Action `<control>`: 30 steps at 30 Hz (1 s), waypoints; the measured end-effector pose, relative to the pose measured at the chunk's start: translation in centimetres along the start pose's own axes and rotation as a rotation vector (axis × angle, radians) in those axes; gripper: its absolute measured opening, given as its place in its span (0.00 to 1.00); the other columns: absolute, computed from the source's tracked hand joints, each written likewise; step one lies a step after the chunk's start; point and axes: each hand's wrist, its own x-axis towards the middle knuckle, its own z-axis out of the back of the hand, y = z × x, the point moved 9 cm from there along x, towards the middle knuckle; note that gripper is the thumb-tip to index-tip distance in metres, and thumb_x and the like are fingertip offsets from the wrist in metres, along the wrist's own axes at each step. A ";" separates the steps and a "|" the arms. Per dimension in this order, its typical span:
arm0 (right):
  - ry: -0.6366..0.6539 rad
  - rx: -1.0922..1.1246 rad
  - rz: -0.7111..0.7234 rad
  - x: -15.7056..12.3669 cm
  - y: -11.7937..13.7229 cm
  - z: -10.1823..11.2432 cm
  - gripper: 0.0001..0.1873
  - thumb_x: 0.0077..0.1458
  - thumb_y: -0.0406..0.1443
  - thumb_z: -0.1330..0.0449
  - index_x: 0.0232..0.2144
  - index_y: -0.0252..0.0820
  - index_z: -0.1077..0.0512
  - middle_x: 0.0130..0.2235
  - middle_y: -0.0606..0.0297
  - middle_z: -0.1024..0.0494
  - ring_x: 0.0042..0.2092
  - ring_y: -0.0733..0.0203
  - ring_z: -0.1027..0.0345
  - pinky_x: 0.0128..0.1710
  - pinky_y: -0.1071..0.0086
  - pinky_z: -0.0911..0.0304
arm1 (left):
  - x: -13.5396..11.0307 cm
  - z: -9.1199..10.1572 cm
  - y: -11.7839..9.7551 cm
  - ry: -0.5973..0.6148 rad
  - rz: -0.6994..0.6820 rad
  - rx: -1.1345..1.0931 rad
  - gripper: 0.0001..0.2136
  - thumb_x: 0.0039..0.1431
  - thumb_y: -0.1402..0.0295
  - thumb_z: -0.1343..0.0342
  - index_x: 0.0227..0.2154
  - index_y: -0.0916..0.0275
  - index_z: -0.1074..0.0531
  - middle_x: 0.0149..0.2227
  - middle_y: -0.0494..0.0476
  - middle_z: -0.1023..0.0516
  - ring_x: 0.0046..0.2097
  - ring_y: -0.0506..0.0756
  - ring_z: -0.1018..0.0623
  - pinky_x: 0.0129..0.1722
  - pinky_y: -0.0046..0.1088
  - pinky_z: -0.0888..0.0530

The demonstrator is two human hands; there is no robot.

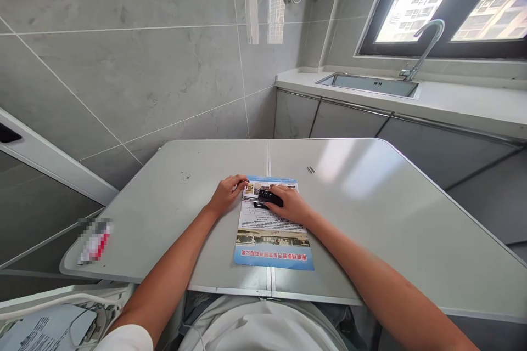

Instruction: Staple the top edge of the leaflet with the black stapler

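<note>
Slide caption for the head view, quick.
Right grip on a black stapler over a printed sheet, left grip at the sheet's far left corner.

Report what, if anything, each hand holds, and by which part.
The right hand holds a stapler by its black handle. The left hand is at the upper left edge of the printed sheet; whether it grips cannot be told.

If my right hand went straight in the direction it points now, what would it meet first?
Probably your left hand, near the far left corner of the leaflet; the stapler in your right hand would lead. Exact height is unclear.
</note>
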 end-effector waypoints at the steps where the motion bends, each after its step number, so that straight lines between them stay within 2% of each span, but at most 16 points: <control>1: 0.000 -0.005 0.003 0.0 0.1 0.0 0.09 0.67 0.43 0.37 0.44 0.46 0.27 0.44 0.60 0.18 0.44 0.53 0.25 0.43 0.63 0.35 | 0.0 0.1 -0.3 -0.006 -0.027 0.001 0.13 0.75 0.58 0.46 0.47 0.57 0.19 0.38 0.56 0.17 0.38 0.54 0.21 0.40 0.31 0.25; 5: 0.001 -0.015 0.008 0.0 0.1 0.0 0.09 0.67 0.44 0.37 0.41 0.45 0.28 0.41 0.62 0.19 0.43 0.55 0.26 0.42 0.65 0.37 | -0.2 0.2 -1.5 0.016 -0.149 -0.018 0.12 0.74 0.61 0.44 0.51 0.55 0.18 0.39 0.57 0.19 0.41 0.54 0.21 0.42 0.32 0.23; 8: 0.005 -0.015 0.008 0.0 0.0 0.0 0.09 0.67 0.43 0.37 0.39 0.45 0.29 0.41 0.62 0.20 0.41 0.56 0.27 0.40 0.65 0.38 | -0.4 -0.2 -1.8 0.067 -0.176 -0.032 0.11 0.72 0.63 0.41 0.51 0.53 0.17 0.43 0.59 0.18 0.45 0.55 0.20 0.47 0.34 0.23; 11: 0.002 -0.009 0.001 0.0 0.0 0.0 0.09 0.66 0.43 0.36 0.40 0.45 0.29 0.40 0.63 0.20 0.41 0.56 0.27 0.40 0.66 0.38 | -0.4 -0.7 -1.7 0.139 -0.139 -0.048 0.11 0.69 0.62 0.38 0.50 0.54 0.16 0.46 0.59 0.16 0.48 0.57 0.20 0.51 0.38 0.24; 15: 0.009 0.007 0.000 -0.1 0.0 0.0 0.08 0.66 0.42 0.36 0.42 0.46 0.28 0.41 0.63 0.19 0.42 0.55 0.27 0.41 0.65 0.38 | -0.2 -1.9 -1.0 0.262 0.017 -0.182 0.09 0.67 0.61 0.36 0.45 0.57 0.16 0.43 0.58 0.17 0.44 0.57 0.19 0.48 0.36 0.24; 18: 0.012 0.015 0.007 -0.1 0.0 0.1 0.08 0.67 0.43 0.37 0.43 0.46 0.27 0.41 0.62 0.19 0.42 0.55 0.26 0.41 0.65 0.38 | -0.3 -2.7 -1.2 0.354 0.061 -0.215 0.08 0.66 0.61 0.35 0.43 0.57 0.16 0.42 0.58 0.18 0.45 0.57 0.21 0.48 0.36 0.25; 23: 0.023 0.006 0.017 0.0 0.1 0.1 0.07 0.67 0.42 0.37 0.41 0.46 0.28 0.40 0.62 0.19 0.41 0.55 0.27 0.41 0.65 0.39 | -0.2 -2.4 -2.0 0.359 0.026 -0.162 0.07 0.64 0.61 0.34 0.43 0.55 0.16 0.43 0.58 0.18 0.49 0.59 0.24 0.52 0.38 0.27; 30: 0.021 0.009 0.014 0.0 0.2 0.1 0.08 0.66 0.41 0.36 0.39 0.45 0.29 0.39 0.63 0.20 0.40 0.56 0.28 0.39 0.66 0.40 | -0.4 -3.1 -1.7 0.427 0.054 -0.163 0.07 0.66 0.62 0.36 0.42 0.57 0.18 0.43 0.58 0.20 0.49 0.59 0.25 0.52 0.37 0.29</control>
